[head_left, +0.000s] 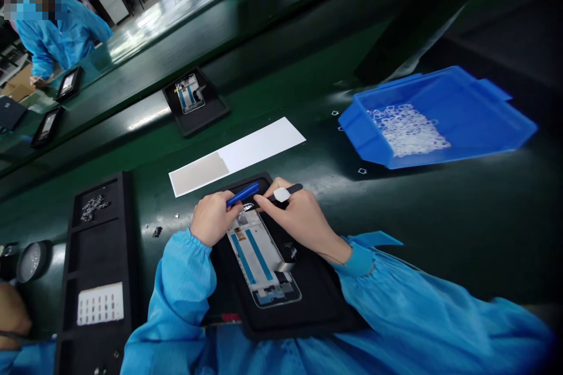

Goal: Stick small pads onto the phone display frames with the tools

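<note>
My left hand (214, 217) is closed around a blue pen-shaped tool (243, 194), held over the top end of an opened phone frame (264, 255). From the other side my right hand (303, 220) pinches dark tweezers (295, 188) with a white patch on them. Their tips are hidden near my fingers. Between the two hands, a small whitish part (248, 207) shows at the phone's top edge; whether either tool touches it I cannot tell. The phone frame has two blue strips and a loose flex cable (285, 266), and lies in a black padded tray (321, 310).
A blue bin (479, 123) of small white frames stands at right, with several loose beside it. Beyond the tray lies a white strip (264, 143). Another phone tray (204, 120) sits further back. At left are a compartmented black tray (94, 252) and a person's arm (13, 316).
</note>
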A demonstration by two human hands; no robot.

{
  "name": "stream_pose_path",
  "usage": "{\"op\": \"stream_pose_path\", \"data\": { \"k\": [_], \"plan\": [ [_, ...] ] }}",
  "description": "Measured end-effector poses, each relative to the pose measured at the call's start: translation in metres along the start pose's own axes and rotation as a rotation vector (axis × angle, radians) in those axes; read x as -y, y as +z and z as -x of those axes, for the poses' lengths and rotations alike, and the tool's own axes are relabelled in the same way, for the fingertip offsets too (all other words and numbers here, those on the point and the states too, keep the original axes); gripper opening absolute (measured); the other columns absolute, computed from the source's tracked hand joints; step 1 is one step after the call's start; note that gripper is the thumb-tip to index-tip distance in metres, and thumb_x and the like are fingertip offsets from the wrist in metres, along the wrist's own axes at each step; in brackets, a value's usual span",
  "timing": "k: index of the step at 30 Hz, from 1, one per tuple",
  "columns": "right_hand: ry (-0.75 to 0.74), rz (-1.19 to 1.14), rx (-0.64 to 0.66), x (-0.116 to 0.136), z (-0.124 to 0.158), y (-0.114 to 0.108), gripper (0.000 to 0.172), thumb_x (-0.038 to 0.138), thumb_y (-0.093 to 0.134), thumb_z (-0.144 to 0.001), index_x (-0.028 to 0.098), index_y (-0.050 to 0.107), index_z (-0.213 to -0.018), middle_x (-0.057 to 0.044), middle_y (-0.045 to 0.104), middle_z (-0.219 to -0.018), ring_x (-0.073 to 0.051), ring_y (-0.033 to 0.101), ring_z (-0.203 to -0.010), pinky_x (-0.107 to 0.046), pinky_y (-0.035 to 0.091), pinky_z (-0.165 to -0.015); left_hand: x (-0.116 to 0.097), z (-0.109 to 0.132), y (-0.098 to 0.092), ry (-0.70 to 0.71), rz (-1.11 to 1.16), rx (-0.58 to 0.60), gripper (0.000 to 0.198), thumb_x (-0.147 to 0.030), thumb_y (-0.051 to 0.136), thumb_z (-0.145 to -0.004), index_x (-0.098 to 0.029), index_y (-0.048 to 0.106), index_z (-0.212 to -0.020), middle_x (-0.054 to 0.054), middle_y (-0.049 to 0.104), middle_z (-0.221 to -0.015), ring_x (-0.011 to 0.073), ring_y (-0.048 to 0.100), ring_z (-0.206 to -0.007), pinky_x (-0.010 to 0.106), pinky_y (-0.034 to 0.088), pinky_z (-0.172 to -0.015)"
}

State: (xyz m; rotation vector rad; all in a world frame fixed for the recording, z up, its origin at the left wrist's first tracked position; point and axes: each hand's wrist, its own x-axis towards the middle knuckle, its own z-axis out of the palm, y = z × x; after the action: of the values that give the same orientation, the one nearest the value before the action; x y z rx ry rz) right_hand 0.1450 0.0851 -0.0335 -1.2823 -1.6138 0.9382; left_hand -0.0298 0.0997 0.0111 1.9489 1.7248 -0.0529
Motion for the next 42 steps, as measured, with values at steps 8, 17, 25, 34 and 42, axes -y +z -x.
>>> {"op": "stream_pose_path", "data": {
  "k": [8,17,25,34,42],
  "plan": [
    [-0.046,0.081,0.031,-0.001,0.001,0.0,0.034,0.044,0.051,-0.097,0.022,0.05,-0.071,-0.003,0.059,-0.073,-0.023,0.055,-0.068,-0.034,0.041,-0.066,0.001,0.0,0.0,-0.008,-0.007,0.004,0.01,-0.027,0.061,-0.09,-0.021,0.067,-0.086,-0.001,0.065,-0.077,0.0164,0.061,-0.074,0.024,0.038,-0.062],
    [-0.151,0.078,-0.009,-0.002,0.001,0.001,0.03,0.036,0.052,-0.096,0.022,0.047,-0.071,0.0,0.056,-0.068,-0.02,0.052,-0.062,-0.033,0.038,-0.067,0.001,0.0,0.0,0.008,0.013,-0.006,0.011,-0.027,0.061,-0.091,-0.021,0.067,-0.084,-0.002,0.064,-0.075,0.0152,0.059,-0.07,0.023,0.033,-0.06],
    [-0.313,0.185,-0.003,-0.001,-0.001,0.006,0.024,0.03,0.048,-0.096,0.021,0.048,-0.074,-0.001,0.057,-0.069,-0.021,0.054,-0.066,-0.036,0.034,-0.068,0.002,0.0,-0.001,0.003,0.034,-0.015,0.009,-0.027,0.062,-0.091,-0.02,0.067,-0.087,-0.002,0.065,-0.076,0.0162,0.06,-0.072,0.024,0.035,-0.061],
    [-0.101,-0.146,-0.163,-0.009,0.001,0.002,0.026,0.041,0.055,-0.092,0.021,0.052,-0.075,-0.002,0.056,-0.072,-0.022,0.055,-0.07,-0.031,0.039,-0.062,0.017,0.05,0.015,0.065,0.292,-0.417,0.016,-0.023,0.057,-0.093,-0.021,0.066,-0.105,0.003,0.068,-0.101,0.0176,0.063,-0.093,0.025,0.047,-0.083],
    [-0.075,-0.344,-0.288,-0.011,0.004,0.008,0.028,0.046,0.057,-0.097,0.021,0.057,-0.083,-0.002,0.057,-0.078,-0.021,0.057,-0.073,-0.03,0.046,-0.066,0.038,0.164,0.084,-0.201,0.303,-0.256,0.056,-0.032,0.057,-0.088,-0.02,0.049,-0.142,0.01,0.058,-0.115,0.0227,0.063,-0.099,0.028,0.053,-0.085]
  ]
}}
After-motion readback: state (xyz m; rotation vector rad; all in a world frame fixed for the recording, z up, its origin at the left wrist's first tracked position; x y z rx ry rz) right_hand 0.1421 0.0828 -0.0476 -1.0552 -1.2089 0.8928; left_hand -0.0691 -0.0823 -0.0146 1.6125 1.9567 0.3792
